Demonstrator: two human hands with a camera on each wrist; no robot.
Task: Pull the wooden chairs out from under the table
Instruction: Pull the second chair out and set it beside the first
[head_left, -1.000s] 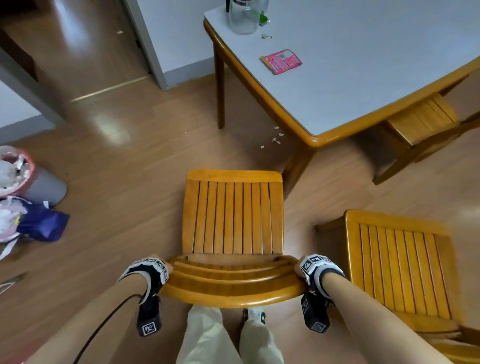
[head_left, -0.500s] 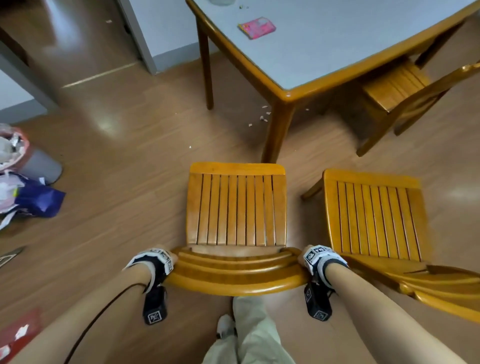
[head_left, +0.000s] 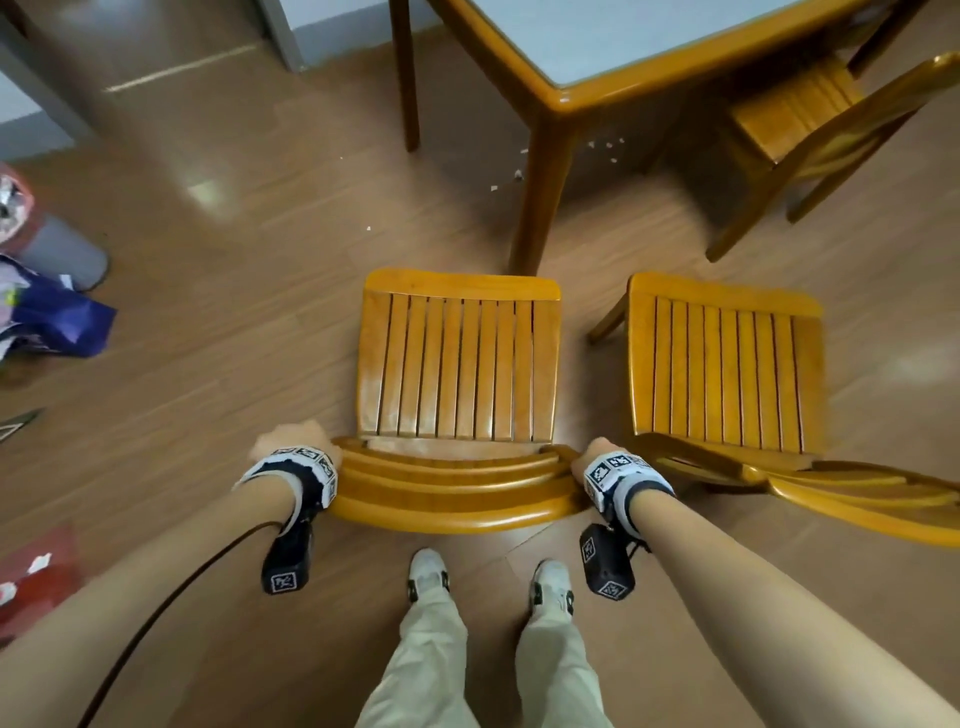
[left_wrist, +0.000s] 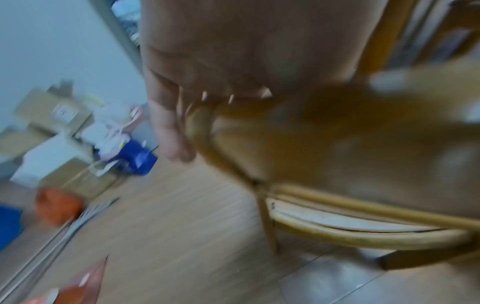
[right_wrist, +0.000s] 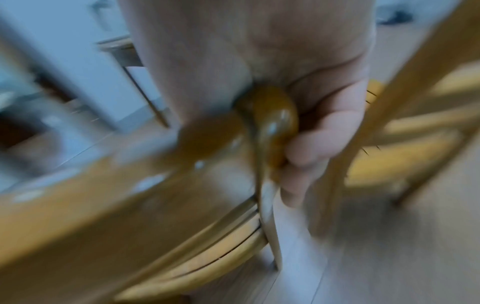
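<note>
A wooden slatted chair (head_left: 457, 358) stands on the floor in front of me, clear of the table (head_left: 597, 88). My left hand (head_left: 296, 441) grips the left end of its curved backrest (head_left: 447, 493). My right hand (head_left: 597, 452) grips the right end, and in the right wrist view its fingers (right_wrist: 319, 144) curl round the rounded wood (right_wrist: 270, 123). The left wrist view is blurred, with the left hand (left_wrist: 207, 86) curled at the backrest end (left_wrist: 202, 127). A second chair (head_left: 722, 358) stands beside it on the right. A third chair (head_left: 800, 104) sits partly under the table.
A table leg (head_left: 540, 197) stands just beyond the middle chair's front edge. At the left lie a grey bin (head_left: 57, 249), a blue bag (head_left: 57, 322) and a red object (head_left: 36, 571). Paper scraps (head_left: 519, 174) dot the floor. My feet (head_left: 428, 571) are right behind the backrest.
The held chair has slid back away from the table with both hands still on its backrest. It now stands level with the second chair on the right.
</note>
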